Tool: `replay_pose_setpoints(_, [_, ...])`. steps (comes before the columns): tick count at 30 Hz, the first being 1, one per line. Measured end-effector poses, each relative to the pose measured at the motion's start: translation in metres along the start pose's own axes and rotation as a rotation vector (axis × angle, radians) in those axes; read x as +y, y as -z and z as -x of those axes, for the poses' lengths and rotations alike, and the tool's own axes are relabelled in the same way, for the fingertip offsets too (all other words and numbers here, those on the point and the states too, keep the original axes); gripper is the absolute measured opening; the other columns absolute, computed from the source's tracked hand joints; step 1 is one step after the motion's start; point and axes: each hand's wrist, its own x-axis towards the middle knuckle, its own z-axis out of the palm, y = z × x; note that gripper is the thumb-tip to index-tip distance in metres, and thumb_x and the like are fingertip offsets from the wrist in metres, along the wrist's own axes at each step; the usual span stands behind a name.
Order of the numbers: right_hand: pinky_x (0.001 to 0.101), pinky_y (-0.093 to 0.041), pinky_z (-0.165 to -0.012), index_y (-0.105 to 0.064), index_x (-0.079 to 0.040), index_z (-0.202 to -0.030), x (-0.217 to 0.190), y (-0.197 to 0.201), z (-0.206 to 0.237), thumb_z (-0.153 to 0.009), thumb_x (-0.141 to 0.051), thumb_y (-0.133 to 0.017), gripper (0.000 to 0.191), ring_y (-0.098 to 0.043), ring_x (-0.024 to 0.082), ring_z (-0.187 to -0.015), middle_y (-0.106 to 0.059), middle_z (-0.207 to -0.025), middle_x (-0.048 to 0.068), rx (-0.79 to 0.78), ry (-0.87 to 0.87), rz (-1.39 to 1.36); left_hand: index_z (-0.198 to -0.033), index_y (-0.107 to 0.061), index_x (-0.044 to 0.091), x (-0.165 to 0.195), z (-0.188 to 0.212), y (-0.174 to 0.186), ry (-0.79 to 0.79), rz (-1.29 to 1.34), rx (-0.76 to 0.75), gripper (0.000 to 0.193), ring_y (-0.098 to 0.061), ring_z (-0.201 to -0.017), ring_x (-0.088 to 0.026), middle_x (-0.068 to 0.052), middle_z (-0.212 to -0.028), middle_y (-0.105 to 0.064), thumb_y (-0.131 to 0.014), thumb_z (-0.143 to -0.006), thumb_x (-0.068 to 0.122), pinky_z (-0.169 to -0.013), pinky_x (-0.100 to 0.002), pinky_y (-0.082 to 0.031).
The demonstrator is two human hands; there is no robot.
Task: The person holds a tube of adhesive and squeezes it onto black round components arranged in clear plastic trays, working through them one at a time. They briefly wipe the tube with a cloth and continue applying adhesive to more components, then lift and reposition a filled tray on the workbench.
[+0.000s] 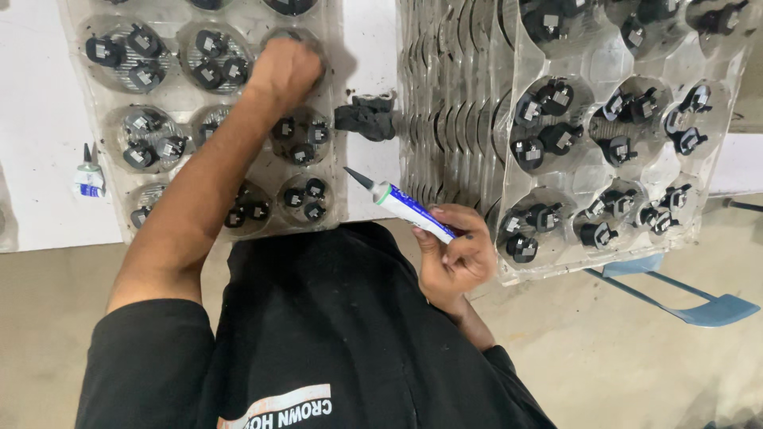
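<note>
Black shirt (334, 334) near. Gripped glue tube (409, 208) tight in right hand (453, 254); rested left hand (282, 71), curled in a fist, on far tray (181, 103). Needed a steady tip.

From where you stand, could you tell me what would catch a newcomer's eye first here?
The clear plastic trays packed with small black parts dominate the white table. The left hand reaches into the left tray's top row, while the right hand holds a white and blue tube, its dark nozzle pointing up-left.

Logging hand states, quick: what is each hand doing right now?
Left hand: closed in a fist over a tray pocket; whether it holds anything cannot be told.
Right hand: closed on a glue tube.
</note>
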Motion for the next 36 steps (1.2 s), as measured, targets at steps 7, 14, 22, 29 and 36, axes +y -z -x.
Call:
replay_pose_setpoints(7, [0.0399, -0.062, -0.087, -0.040, -0.008, -0.092, 0.007, -0.006, 0.013, -0.095, 0.010, -0.072, 0.037, -0.070, 0.028, -0.101, -0.063, -0.118, 0.020, 0.129, -0.436, -0.588, -0.115, -0.077, 0.003, 0.017, 0.077, 0.046, 0.289, 1.392, 0.746, 0.035, -0.071, -0.101, -0.018, -0.009, -0.119, -0.072, -0.078, -0.082, -0.008, -0.083, -0.029, -0.064])
replay_pose_setpoints(14, [0.0351, -0.059, -0.095, -0.039, -0.008, -0.086, -0.018, -0.042, 0.011, -0.088, 0.019, -0.074, 0.044, -0.068, 0.023, -0.108, -0.066, -0.120, 0.022, 0.006, -0.495, -0.524, -0.125, -0.070, -0.001, 0.041, 0.180, 0.085, 0.387, 1.875, 0.535, 0.045, -0.066, -0.100, -0.010, -0.008, -0.116, -0.073, -0.080, -0.083, -0.014, -0.086, -0.023, -0.056])
replay_pose_setpoints(22, [0.0388, -0.069, -0.080, -0.037, -0.008, -0.079, -0.066, -0.088, 0.021, -0.084, 0.021, -0.075, 0.049, -0.069, 0.029, -0.109, -0.071, -0.104, 0.022, -0.093, -0.031, -0.094, -0.127, -0.057, 0.001, 0.040, 0.247, 0.124, 0.143, 2.078, 0.566, 0.050, -0.070, -0.119, -0.016, -0.012, -0.120, -0.071, -0.075, -0.086, -0.020, -0.100, -0.030, -0.062])
replay_pose_setpoints(29, [0.0387, -0.064, -0.080, -0.033, -0.010, -0.072, -0.094, -0.117, 0.038, -0.081, 0.021, -0.077, 0.054, -0.071, 0.030, -0.102, -0.072, -0.096, 0.019, -0.050, 0.118, 0.120, -0.132, -0.062, -0.005, 0.024, 0.281, 0.128, 0.199, 1.984, 0.591, 0.048, -0.070, -0.113, -0.014, -0.014, -0.132, -0.067, -0.070, -0.088, -0.022, -0.095, -0.029, -0.064])
replay_pose_setpoints(36, [0.0407, -0.064, -0.081, -0.036, -0.008, -0.073, -0.099, -0.140, 0.050, -0.083, 0.019, -0.079, 0.052, -0.072, 0.031, -0.102, -0.073, -0.098, 0.019, -0.061, 0.126, 0.177, -0.129, -0.063, -0.004, 0.009, 0.299, 0.135, 0.278, 1.824, 0.677, 0.043, -0.070, -0.111, -0.013, -0.013, -0.137, -0.066, -0.063, -0.091, -0.025, -0.095, -0.028, -0.065])
